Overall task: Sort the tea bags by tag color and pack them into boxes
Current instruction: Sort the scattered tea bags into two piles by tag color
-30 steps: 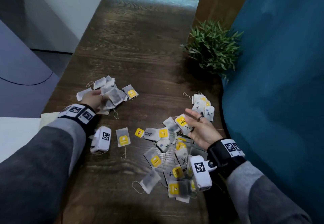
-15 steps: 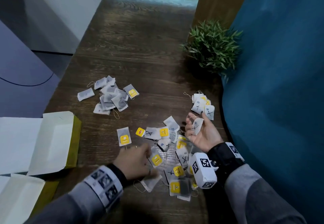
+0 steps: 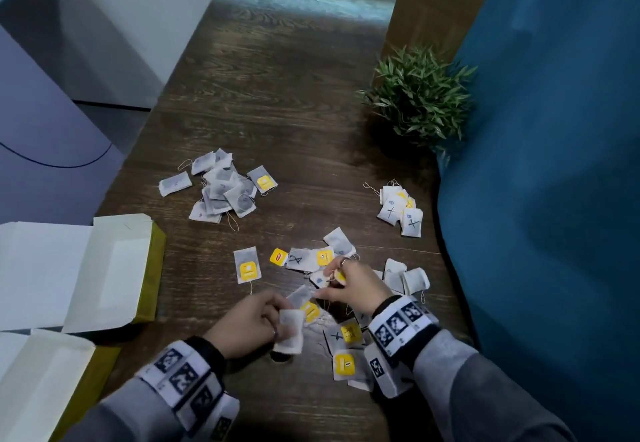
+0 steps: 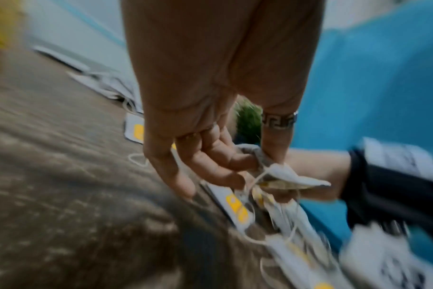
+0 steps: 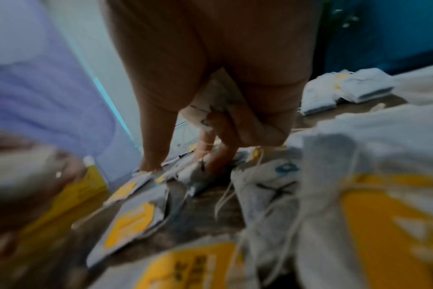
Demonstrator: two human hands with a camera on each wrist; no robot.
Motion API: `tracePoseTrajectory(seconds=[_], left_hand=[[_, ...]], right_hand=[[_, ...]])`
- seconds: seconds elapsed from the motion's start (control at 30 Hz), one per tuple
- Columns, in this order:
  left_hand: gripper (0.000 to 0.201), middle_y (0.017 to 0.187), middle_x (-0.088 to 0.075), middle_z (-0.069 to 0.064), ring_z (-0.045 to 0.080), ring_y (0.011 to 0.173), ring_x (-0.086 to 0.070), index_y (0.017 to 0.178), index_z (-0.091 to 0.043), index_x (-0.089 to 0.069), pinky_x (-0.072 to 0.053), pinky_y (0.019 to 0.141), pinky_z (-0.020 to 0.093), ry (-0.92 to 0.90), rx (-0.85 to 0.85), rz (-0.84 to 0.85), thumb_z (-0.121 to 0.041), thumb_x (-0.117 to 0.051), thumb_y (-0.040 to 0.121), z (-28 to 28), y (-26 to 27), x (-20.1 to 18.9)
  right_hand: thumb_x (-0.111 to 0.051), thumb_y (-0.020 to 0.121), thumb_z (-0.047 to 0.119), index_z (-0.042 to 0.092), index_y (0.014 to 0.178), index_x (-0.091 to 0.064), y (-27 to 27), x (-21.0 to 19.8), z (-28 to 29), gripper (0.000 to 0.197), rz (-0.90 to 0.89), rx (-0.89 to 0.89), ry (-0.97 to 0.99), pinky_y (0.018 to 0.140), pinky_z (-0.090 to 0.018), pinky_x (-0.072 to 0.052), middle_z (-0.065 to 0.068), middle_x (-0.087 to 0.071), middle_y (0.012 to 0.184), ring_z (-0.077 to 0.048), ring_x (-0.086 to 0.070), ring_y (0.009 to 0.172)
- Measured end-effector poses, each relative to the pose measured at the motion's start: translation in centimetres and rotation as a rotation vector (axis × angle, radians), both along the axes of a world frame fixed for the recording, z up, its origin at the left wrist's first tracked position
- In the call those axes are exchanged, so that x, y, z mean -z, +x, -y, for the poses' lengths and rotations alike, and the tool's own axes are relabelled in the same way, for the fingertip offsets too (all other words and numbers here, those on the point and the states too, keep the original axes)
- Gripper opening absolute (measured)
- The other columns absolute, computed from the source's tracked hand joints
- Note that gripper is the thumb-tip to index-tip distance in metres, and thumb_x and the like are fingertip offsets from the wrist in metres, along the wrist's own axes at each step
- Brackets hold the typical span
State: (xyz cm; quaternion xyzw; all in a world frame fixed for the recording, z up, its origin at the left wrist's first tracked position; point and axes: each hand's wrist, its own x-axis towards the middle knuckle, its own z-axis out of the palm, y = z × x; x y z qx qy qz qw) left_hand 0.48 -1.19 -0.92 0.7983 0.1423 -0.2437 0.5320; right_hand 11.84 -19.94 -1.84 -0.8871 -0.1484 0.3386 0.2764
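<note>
Tea bags lie on a dark wooden table (image 3: pixel 277 95) in three groups. A sorted heap (image 3: pixel 221 189) sits far left, a small stack marked with crosses (image 3: pixel 401 209) sits at the right, and a mixed pile (image 3: pixel 304 260) with yellow tags lies near me. My left hand (image 3: pixel 277 317) pinches a white tea bag (image 3: pixel 290 332) just above the pile's near edge, and its curled fingers (image 4: pixel 210 166) show in the left wrist view. My right hand (image 3: pixel 334 279) reaches palm down into the mixed pile. It has a tea bag (image 5: pixel 210 101) tucked under its curled fingers.
Two open boxes, white inside and olive outside, lie at the left edge (image 3: pixel 114 268) (image 3: pixel 41 372). A small potted plant (image 3: pixel 415 95) stands at the back right. A blue upholstered surface (image 3: pixel 536 199) borders the table's right side. Bare wood stretches toward the far end.
My left hand came from the far left heap to the near pile and picked up a white bag. My right hand turned from palm up to palm down onto the mixed pile.
</note>
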Motion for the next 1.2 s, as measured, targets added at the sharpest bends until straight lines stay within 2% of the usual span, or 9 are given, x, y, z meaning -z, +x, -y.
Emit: tracePoseTrajectory(seconds=[0.13, 0.3, 0.4, 0.5, 0.63, 0.77, 0.9, 1.0, 1.2], left_hand=[[0.025, 0.075, -0.054, 0.009, 0.014, 0.065, -0.053, 0.099, -0.014, -0.059, -0.046, 0.056, 0.019, -0.138, -0.201, 0.006, -0.005, -0.07, 0.079, -2.6, 0.7, -1.4], [0.016, 0.081, -0.06, 0.006, 0.012, 0.067, -0.054, 0.091, -0.01, -0.06, -0.046, 0.055, 0.015, -0.137, -0.349, 0.09, 0.001, -0.065, 0.081, -4.0, 2.2, -2.5], [0.014, 0.092, -0.065, 0.003, 0.009, 0.08, -0.059, 0.093, -0.009, -0.065, -0.046, 0.06, 0.005, -0.103, -0.433, 0.119, 0.001, -0.064, 0.082, -4.6, 3.1, -3.0], [0.019, 0.098, -0.069, 0.006, 0.014, 0.083, -0.064, 0.093, -0.015, -0.069, -0.051, 0.061, 0.011, -0.169, -0.555, 0.109, 0.001, -0.06, 0.085, -5.6, 4.2, -2.9], [0.024, 0.093, -0.069, 0.008, 0.022, 0.077, -0.06, 0.101, -0.016, -0.07, -0.051, 0.059, 0.026, -0.194, -0.688, 0.143, -0.001, -0.057, 0.088, -7.2, 6.8, -2.7], [0.042, 0.116, -0.063, 0.004, 0.02, 0.091, -0.063, 0.102, -0.029, -0.068, -0.049, 0.079, 0.034, -0.121, -0.711, 0.196, 0.007, -0.052, 0.086, -9.9, 10.3, -1.4], [0.06, 0.12, -0.06, 0.006, 0.015, 0.092, -0.059, 0.129, -0.016, -0.051, -0.049, 0.066, 0.018, -0.01, -0.682, 0.243, 0.02, -0.039, 0.083, -11.8, 13.1, -0.5], [0.059, 0.127, -0.056, 0.011, 0.019, 0.107, -0.053, 0.136, -0.014, -0.043, -0.047, 0.078, 0.027, 0.12, -0.619, 0.218, 0.015, -0.037, 0.086, -12.7, 13.9, -0.1], [0.05, 0.132, -0.048, 0.014, 0.029, 0.122, -0.047, 0.129, -0.021, -0.049, -0.039, 0.105, 0.048, 0.426, -0.521, 0.316, 0.004, -0.048, 0.086, -11.9, 11.4, 0.0]], right_hand=[[-0.068, 0.075, 0.047, 0.025, 0.109, -0.046, -0.6, 0.6, -0.9, 0.046, 0.261, -0.13, -0.21, 0.069, -0.034, -0.047, 0.001, -0.04, 0.118, -0.025, -0.058, 0.098], [-0.055, 0.085, 0.029, 0.021, 0.108, -0.05, -0.3, -0.1, -0.6, 0.025, 0.306, -0.189, -0.222, 0.07, -0.033, -0.043, -0.003, -0.046, 0.118, -0.028, -0.057, 0.101], [-0.056, 0.082, 0.02, 0.024, 0.087, -0.057, 0.3, -1.0, 0.4, 0.007, 0.197, -0.004, 0.02, 0.078, -0.034, -0.05, -0.003, -0.063, 0.101, -0.023, -0.061, 0.093], [-0.054, 0.085, 0.005, 0.022, 0.074, -0.057, 1.9, -1.7, 1.8, 0.021, 0.04, 0.191, 0.303, 0.075, -0.025, -0.046, 0.0, -0.064, 0.085, -0.017, -0.06, 0.083], [-0.056, 0.088, 0.009, 0.014, 0.091, -0.056, 5.8, -1.1, 3.8, 0.006, -0.048, 0.545, 0.488, 0.06, -0.022, -0.042, -0.002, -0.057, 0.082, -0.012, -0.054, 0.071], [-0.051, 0.09, 0.006, 0.004, 0.101, -0.056, 9.9, 0.3, 5.2, 0.012, -0.033, 0.798, 0.559, 0.041, -0.017, -0.045, -0.005, -0.057, 0.077, -0.008, -0.057, 0.059], [-0.058, 0.088, 0.015, 0.008, 0.11, -0.058, 11.7, 1.1, 5.4, 0.023, 0.18, 0.771, 0.351, 0.07, -0.027, -0.046, -0.01, -0.063, 0.099, -0.023, -0.056, 0.088], [-0.062, 0.084, 0.029, 0.016, 0.119, -0.057, 11.0, 0.8, 4.4, 0.038, 0.358, 0.754, 0.152, 0.104, -0.044, -0.034, -0.007, -0.047, 0.13, -0.023, -0.048, 0.117], [-0.058, 0.087, 0.024, 0.025, 0.107, -0.062, 8.4, -0.2, 0.9, 0.02, 0.612, 0.454, 0.15, 0.099, -0.039, -0.022, 0.003, -0.048, 0.122, -0.019, -0.039, 0.121]])
